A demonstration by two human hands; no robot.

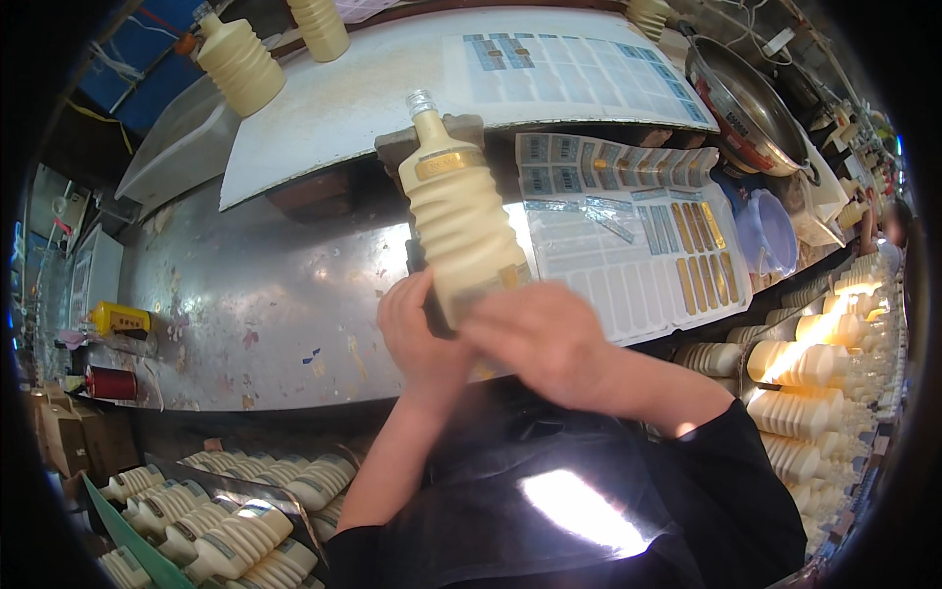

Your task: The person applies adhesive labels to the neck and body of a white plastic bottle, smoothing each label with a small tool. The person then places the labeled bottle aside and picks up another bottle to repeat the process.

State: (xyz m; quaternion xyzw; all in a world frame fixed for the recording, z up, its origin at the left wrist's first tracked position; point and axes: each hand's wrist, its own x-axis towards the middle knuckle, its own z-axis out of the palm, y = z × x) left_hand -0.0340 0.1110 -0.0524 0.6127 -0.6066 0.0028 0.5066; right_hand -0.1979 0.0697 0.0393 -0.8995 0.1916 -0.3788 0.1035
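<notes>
A cream ribbed bottle (466, 221) lies tilted with its neck pointing away from me, resting on a dark block-like stand at the middle of the bench. A gold label sits near its shoulder, and another gold patch shows low on its right side. My left hand (417, 329) is closed around the bottle's base from the left. Across the lower right of the bottle lies my right hand (549, 339), its fingers smeared by motion against the surface; whether it holds anything is hidden. To the right of the bottle is a sheet of gold and silver stickers (628, 255).
More label sheets (599, 69) lie on the raised white board. Two cream bottles (240, 64) stand at the far left. A large pan (751, 103) and a lavender bucket (765, 231) are at right. Racked bottles (235, 540) fill both near sides. A yellow container (120, 319) lies left.
</notes>
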